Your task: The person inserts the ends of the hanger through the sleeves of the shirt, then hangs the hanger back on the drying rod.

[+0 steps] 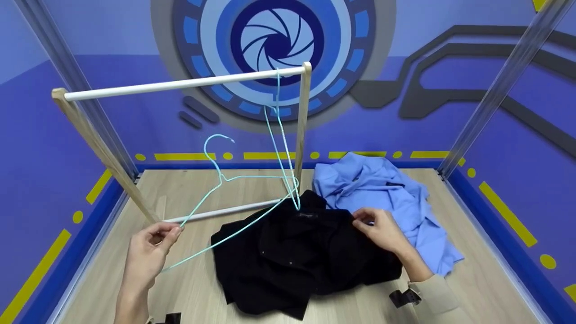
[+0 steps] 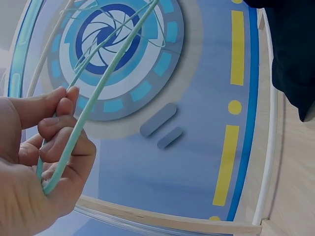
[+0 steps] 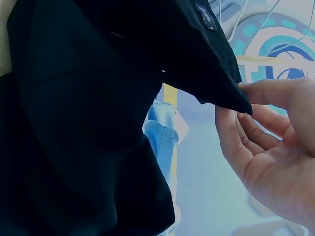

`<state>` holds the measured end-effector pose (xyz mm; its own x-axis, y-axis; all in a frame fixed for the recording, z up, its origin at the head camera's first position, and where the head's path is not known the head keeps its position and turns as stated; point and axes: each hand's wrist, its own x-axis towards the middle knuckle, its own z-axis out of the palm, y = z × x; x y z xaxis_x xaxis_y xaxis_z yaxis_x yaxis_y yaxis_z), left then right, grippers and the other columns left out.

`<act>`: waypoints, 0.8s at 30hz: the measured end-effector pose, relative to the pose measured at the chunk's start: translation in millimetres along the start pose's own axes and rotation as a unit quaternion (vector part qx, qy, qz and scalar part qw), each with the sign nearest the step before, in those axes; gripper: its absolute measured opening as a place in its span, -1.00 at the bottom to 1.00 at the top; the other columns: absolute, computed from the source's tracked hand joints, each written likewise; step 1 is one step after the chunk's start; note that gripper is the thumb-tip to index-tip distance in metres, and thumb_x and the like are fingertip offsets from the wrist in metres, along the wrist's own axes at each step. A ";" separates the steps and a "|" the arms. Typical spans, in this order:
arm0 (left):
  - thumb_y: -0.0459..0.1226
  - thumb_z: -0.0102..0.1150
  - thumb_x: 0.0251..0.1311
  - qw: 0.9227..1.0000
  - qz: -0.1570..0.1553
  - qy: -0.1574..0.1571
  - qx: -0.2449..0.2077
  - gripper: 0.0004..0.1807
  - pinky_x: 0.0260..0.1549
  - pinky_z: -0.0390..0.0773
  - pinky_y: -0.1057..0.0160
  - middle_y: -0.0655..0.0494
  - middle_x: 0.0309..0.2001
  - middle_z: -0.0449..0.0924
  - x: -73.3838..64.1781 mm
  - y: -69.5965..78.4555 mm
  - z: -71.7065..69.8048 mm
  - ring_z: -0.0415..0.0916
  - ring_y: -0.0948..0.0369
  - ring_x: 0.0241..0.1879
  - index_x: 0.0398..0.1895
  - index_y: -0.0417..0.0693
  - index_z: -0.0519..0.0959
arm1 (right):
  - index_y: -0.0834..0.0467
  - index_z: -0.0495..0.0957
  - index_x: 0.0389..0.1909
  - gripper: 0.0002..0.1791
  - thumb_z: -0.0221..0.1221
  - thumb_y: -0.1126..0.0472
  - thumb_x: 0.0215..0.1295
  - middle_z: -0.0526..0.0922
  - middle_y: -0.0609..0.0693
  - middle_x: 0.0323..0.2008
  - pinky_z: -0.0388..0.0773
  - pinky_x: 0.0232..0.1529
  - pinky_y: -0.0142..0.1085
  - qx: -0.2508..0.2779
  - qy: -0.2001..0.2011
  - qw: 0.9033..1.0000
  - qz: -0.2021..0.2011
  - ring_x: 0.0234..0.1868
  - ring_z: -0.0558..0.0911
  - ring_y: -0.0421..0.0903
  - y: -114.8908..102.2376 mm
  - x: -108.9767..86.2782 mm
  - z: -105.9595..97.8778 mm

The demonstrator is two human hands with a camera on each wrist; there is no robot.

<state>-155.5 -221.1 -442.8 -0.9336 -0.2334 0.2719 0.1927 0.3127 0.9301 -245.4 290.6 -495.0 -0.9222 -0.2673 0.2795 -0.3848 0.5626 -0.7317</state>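
Observation:
My left hand [image 1: 147, 253] pinches one end of a light-teal wire hanger [image 1: 220, 179] between thumb and fingers. The hanger tilts above the wooden surface, its hook upward and its far end over the black shirt. In the left wrist view, two strands of its wire [image 2: 101, 88] pass by the fingers. A black shirt [image 1: 288, 252] with a collar and small buttons lies crumpled in front. My right hand [image 1: 382, 230] pinches its upper right edge near the collar. The right wrist view shows the cloth [image 3: 226, 96] between thumb and fingers, with a neck label [image 3: 205, 17] close by.
A rack with wooden posts [image 1: 302, 121] and a white rail [image 1: 189, 83] stands behind the hands. From its right end hangs a second teal hanger [image 1: 283, 130], which overlaps the held one in view. A crumpled blue garment [image 1: 378, 180] lies at the back right.

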 end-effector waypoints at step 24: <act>-0.59 0.20 0.31 0.987 -0.074 -0.081 -0.115 -0.92 -0.67 0.10 0.34 0.06 -0.57 0.44 -5.2 -12.3 -4.2 0.20 0.32 -0.64 -0.30 -0.57 0.60 | 0.24 0.71 -0.21 -0.93 0.33 0.38 0.32 0.72 -0.04 -0.35 0.59 -0.23 -0.26 -0.015 0.004 1.000 0.013 -0.30 0.68 -0.05 2.1 1.5 1.0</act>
<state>-151.8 -227.6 -454.7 -0.9891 -0.1042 0.1037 0.0975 0.0638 0.9932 -247.6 290.6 -496.7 -0.9322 -0.2462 0.2652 -0.3613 0.5930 -0.7196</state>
